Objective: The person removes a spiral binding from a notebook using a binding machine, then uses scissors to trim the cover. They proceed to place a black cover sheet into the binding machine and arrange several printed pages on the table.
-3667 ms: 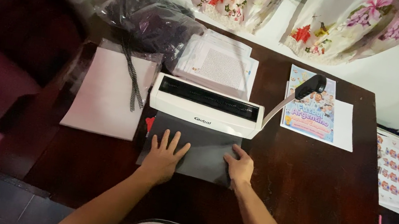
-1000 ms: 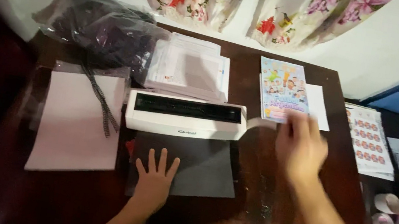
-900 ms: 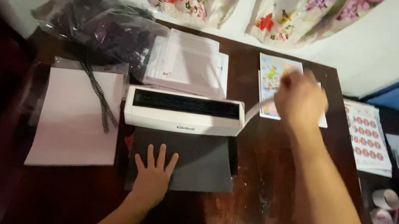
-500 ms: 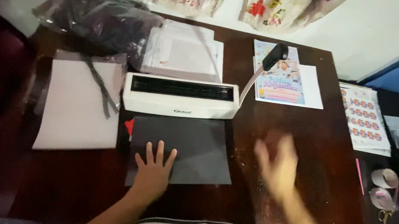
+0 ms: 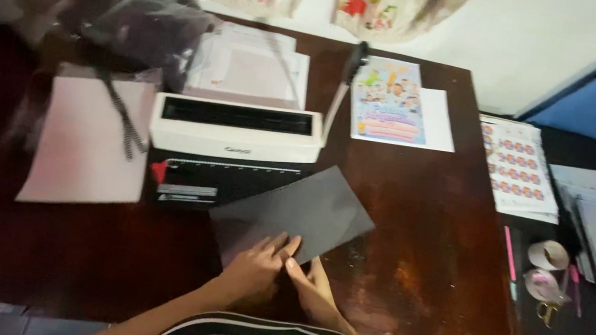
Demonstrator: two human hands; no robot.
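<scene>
— Where do the hands sit?

— Close together at the near edge of the table (image 5: 430,236). The left hand (image 5: 255,263) lies flat, fingers spread, on the near corner of the black sheet (image 5: 295,211). The right hand (image 5: 312,281) is just beside it, touching the same corner from the right. Whether its fingers pinch the edge or only rest against it, I cannot tell — they are partly hidden under the left.

— And which way does the sheet run from there?

— Away and to the right. It is skewed — its long axis runs from near-left to far-right, one corner pointing away from the hands toward the binder (image 5: 236,127). The far-left part overlaps the binder's dark base; the rest lies on bare wood.

— Which hand is nearer the binder?

— The left. The binder's slot lies straight ahead and a little left of it, square to the table edge, so the sheet's far edge is not parallel to it.

— What else is out beyond the grip?

— The binder's lever (image 5: 345,79) stands up at its right end. Left of the binder is a pale sheet (image 5: 83,141) with a dark comb across it; far right of the hands, a colourful cover (image 5: 390,100). Both are well apart from the hands.
</scene>
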